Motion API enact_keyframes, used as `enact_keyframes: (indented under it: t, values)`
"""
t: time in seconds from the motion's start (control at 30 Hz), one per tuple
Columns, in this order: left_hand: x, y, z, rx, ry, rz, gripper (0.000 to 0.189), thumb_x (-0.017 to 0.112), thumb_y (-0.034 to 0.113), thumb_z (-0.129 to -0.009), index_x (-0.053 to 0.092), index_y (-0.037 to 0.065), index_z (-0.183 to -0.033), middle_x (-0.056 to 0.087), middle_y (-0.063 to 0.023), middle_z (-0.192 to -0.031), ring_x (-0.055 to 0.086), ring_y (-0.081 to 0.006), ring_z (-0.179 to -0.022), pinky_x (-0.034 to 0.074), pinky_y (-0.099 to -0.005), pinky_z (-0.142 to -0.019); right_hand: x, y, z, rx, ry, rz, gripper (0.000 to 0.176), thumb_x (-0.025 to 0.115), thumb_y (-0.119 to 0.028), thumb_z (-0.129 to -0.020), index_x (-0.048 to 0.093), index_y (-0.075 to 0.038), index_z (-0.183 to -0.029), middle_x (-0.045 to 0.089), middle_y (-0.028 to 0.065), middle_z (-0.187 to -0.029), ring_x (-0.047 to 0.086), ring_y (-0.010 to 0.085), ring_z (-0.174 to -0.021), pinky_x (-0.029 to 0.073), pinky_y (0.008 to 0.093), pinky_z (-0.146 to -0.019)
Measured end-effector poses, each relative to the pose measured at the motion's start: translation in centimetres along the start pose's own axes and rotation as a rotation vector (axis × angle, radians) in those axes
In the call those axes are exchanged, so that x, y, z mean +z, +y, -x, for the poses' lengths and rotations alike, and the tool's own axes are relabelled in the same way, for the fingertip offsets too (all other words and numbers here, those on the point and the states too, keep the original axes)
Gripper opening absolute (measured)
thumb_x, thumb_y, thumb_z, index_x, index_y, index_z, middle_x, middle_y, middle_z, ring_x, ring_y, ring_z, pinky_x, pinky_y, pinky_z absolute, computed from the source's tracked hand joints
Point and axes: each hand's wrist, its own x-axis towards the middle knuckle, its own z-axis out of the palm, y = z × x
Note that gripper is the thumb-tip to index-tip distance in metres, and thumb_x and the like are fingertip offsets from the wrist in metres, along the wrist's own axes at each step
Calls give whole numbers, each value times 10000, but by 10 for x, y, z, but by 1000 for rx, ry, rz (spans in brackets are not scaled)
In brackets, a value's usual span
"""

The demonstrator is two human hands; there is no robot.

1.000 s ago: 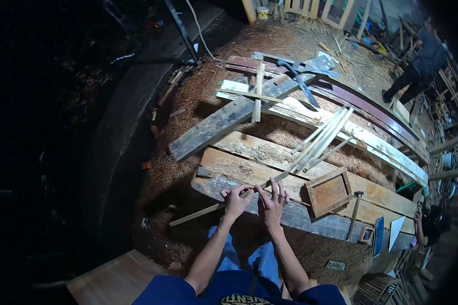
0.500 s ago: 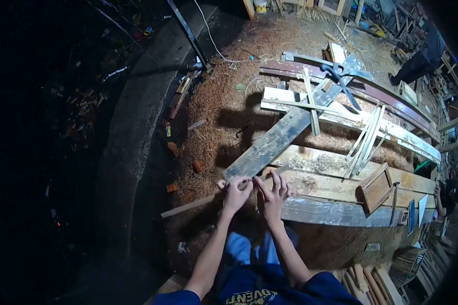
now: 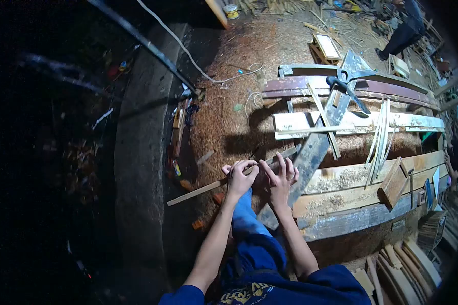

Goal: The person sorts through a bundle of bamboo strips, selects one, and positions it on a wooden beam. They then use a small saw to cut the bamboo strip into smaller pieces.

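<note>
A thin wooden strip point(image 3: 198, 192) runs diagonally in front of my body, its far end near a long dark plank point(image 3: 308, 157). My left hand point(image 3: 240, 178) pinches it near the middle, with fingers closed. Close beside it, my right hand point(image 3: 280, 178) also has its fingers on the strip, thumb and index finger near the left fingertips. The dark plank lies across the boards to the right of my hands. On its upper part rests a handsaw point(image 3: 348, 91), beside crossed thin strips point(image 3: 323, 119).
Pale boards point(image 3: 371, 178), a reddish beam point(image 3: 315, 85) and a small wooden tray point(image 3: 393, 184) lie to the right. A metal pole point(image 3: 147, 46) and cable point(image 3: 188, 53) cross the upper left. Another person's legs point(image 3: 404, 35) show at the upper right; sawdust covers the ground.
The view has shifted, and the boards appear farther right. A bent leg now shows beneath my hands. The strip has moved up slightly with both hands still on it.
</note>
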Motion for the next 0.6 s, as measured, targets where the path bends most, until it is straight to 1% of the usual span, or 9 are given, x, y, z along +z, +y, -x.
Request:
enact_keyframes:
  t: [0.1, 0.13, 0.23, 0.3, 0.37, 0.43, 0.5, 0.53, 0.6]
  values:
    - [-23, 0, -92, 22, -97, -151, 223, 736, 350, -893, 780, 168, -1013, 756, 17, -1023, 643, -157, -1010, 245, -403, -965, 47, -10, -71, 47, 67, 53, 456, 640, -258, -915, 661, -414, -1343, 436, 31, -1565, 359, 274, -1423, 174, 513, -1181]
    - [-30, -5, -122, 71, -97, -109, 213, 726, 344, -900, 782, 173, -1014, 759, 3, -1023, 649, -168, -1012, 258, -408, -954, 55, -15, -95, 52, 47, 122, 488, 636, -243, -907, 647, -417, -1362, 431, 32, -1569, 356, 271, -1426, 171, 513, -1185]
    - [-61, 7, -203, 108, -177, -224, 219, 730, 368, -892, 788, 181, -991, 762, -2, -1001, 654, -170, -1013, 258, -417, -945, 67, -39, -165, 108, 74, 156, 537, 627, -202, -891, 636, -436, -1374, 417, 35, -1568, 335, 277, -1429, 173, 512, -1179]
    - [-79, 20, -244, 182, -170, -215, 225, 739, 377, -880, 790, 182, -980, 758, -1, -977, 650, -172, -992, 264, -422, -940, 68, -54, -196, 168, 48, 113, 574, 637, -177, -880, 624, -445, -1387, 412, 37, -1565, 328, 285, -1428, 174, 529, -1173]
    - [-95, 41, -278, 186, -238, -257, 222, 741, 376, -879, 790, 185, -981, 747, 3, -963, 641, -177, -958, 269, -426, -938, 68, -63, -230, 214, 60, 148, 600, 663, -168, -859, 618, -435, -1395, 417, 40, -1556, 336, 292, -1422, 175, 557, -1166]
    - [-101, 45, -310, 257, -226, -248, 181, 715, 357, -887, 780, 194, -931, 736, -7, -940, 632, -212, -959, 289, -454, -912, 69, -72, -261, 283, 94, 132, 625, 713, -174, -821, 623, -421, -1389, 417, 54, -1552, 341, 299, -1422, 176, 579, -1160]
    - [-102, 43, -341, 309, -286, -276, 177, 722, 357, -883, 782, 200, -937, 733, 0, -937, 632, -203, -955, 289, -446, -922, 69, -75, -286, 370, 53, 67, 625, 750, -181, -798, 635, -398, -1373, 419, 71, -1545, 344, 304, -1424, 171, 587, -1160]
    - [-99, 39, -357, 292, -317, -256, 177, 725, 357, -881, 783, 201, -941, 733, 4, -939, 632, -195, -959, 290, -440, -925, 70, -74, -299, 392, 81, 49, 607, 765, -180, -797, 642, -348, -1368, 420, 85, -1540, 348, 310, -1419, 191, 585, -1149]
    - [-91, 31, -392, 282, -365, -235, 186, 731, 357, -883, 786, 198, -960, 732, 12, -942, 637, -183, -962, 296, -425, -946, 78, -67, -324, 485, 138, 43, 579, 751, -174, -815, 644, -322, -1365, 426, 90, -1532, 354, 313, -1412, 203, 582, -1142]
